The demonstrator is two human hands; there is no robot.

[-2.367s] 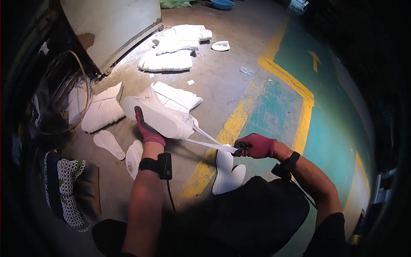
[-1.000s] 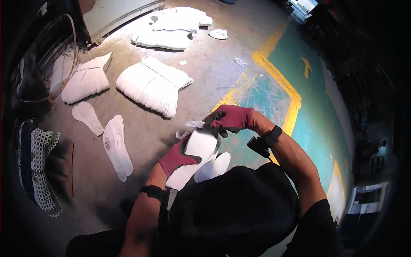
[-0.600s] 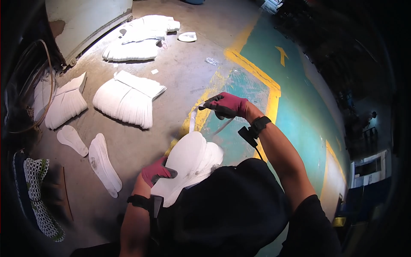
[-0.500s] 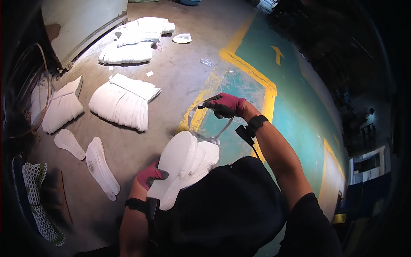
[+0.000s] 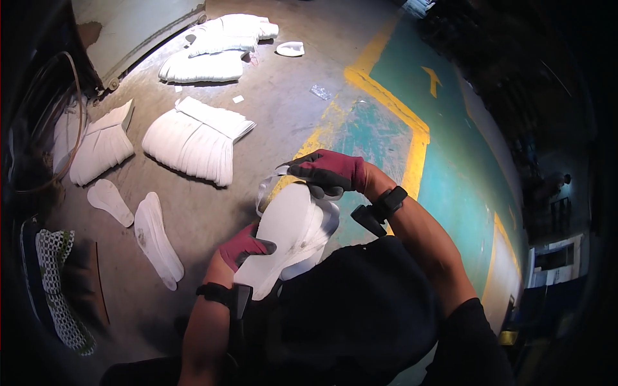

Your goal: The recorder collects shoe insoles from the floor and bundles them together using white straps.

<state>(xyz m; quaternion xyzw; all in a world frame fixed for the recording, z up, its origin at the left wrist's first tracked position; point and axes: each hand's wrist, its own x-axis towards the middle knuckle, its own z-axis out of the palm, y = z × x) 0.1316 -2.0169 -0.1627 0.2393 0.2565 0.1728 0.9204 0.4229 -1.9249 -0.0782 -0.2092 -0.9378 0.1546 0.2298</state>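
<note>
White insoles (image 5: 280, 222), gathered in a stack with toe ends pointing up and away, are held above the person's dark-clothed lap, to the right of a large fanned bundle (image 5: 193, 147) on the floor and nearer the person than it. The left hand (image 5: 248, 248), in a maroon and dark glove, grips the stack's left edge low down: its thumb lies across the top sole, while its other fingers are hidden behind. The left forearm rises almost straight from the lower edge. The right hand (image 5: 327, 174), gloved alike, is over the stack's far end, also right of the fanned bundle. Its forearm slants in from the lower right, elbow bent outward; its fingertips are pinched narrowly on a thin white strap (image 5: 262, 191) that curves down beside the stack, and the remaining fingers curl under. Whether those curled fingers touch the soles cannot be told. Just left of the fanned bundle lies a second bundle (image 5: 104, 153); beyond it, a brightly lit white pile (image 5: 215, 48). Nearer the person than the fanned bundle lie a loose insole (image 5: 110, 202) and a small loose stack (image 5: 156, 239).
</note>
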